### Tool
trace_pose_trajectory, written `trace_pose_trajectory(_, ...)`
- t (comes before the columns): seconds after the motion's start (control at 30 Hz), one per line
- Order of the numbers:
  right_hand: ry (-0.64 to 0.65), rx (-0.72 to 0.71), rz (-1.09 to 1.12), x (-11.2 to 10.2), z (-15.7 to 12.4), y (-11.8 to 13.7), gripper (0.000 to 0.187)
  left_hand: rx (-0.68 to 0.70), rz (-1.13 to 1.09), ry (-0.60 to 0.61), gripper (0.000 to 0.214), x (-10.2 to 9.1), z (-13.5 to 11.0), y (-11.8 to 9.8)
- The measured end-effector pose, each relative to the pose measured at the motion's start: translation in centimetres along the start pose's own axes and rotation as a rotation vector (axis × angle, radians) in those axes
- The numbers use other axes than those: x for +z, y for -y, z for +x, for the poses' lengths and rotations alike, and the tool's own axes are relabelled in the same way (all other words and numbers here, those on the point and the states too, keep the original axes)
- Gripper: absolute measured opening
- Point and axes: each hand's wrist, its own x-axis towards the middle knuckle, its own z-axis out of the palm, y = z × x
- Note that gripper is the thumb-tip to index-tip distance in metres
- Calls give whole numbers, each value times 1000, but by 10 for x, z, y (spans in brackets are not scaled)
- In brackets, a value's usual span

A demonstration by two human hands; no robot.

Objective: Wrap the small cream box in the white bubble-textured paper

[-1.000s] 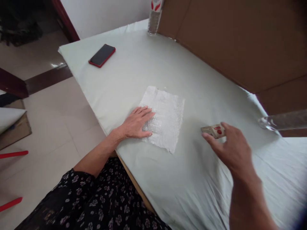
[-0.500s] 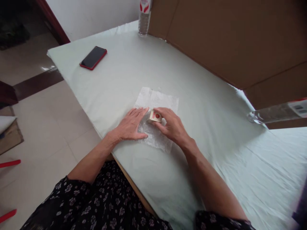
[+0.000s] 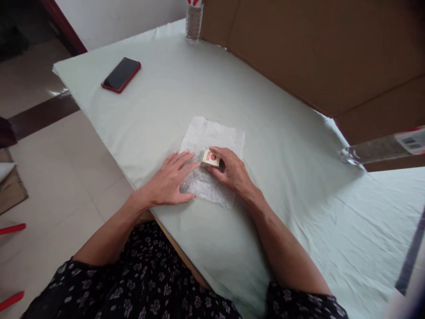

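Note:
A small cream box (image 3: 211, 157) with red print is pinched between the thumb and fingers of my right hand (image 3: 231, 170). Under it a sheet of clear bubble wrap (image 3: 215, 133) lies spread out on the cloth. My left hand (image 3: 171, 180) rests flat with its fingers spread, over the left edge of the wrap. Its index fingertip comes close to the box; whether they touch I cannot tell.
A pale green cloth (image 3: 159, 88) covers the table. Toward the far left lies a phone (image 3: 121, 74) in a red case. One bottle (image 3: 194, 22) stands at the back, another bottle (image 3: 378, 149) at the right, both against a large cardboard panel (image 3: 299, 53).
My left hand has drawn back a little toward the lower left. My right hand still grips the box over the wrap. The whole view has shifted slightly.

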Motion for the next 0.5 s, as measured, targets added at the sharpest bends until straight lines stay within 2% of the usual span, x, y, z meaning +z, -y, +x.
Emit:
trace_pose_trajectory(0.1,-52,-3,-23,-10,-8,5,55,38,108,27,51,-5,-16,-9)
trace_pose_trajectory(0.2,-106,-36,-81,-21,-32,18,47,65,165,-8,28,-2,-20,-11)
trace_pose_trajectory(0.27,-18,-110,-110,-23,-52,31,45,84,157,-76,22,2,-16,-10)
trace_pose_trajectory(0.37,85,-146,-232,-11,-73,46,60,100,74,-218,18,6,-4,-10)
trace_pose_trajectory(0.4,74,-129,-271,-6,-75,49,56,91,40,-275,16,6,0,-10)
trace_pose_trajectory(0.5,-27,-60,-281,-1,-65,48,24,4,-49,-404,12,0,12,-14)
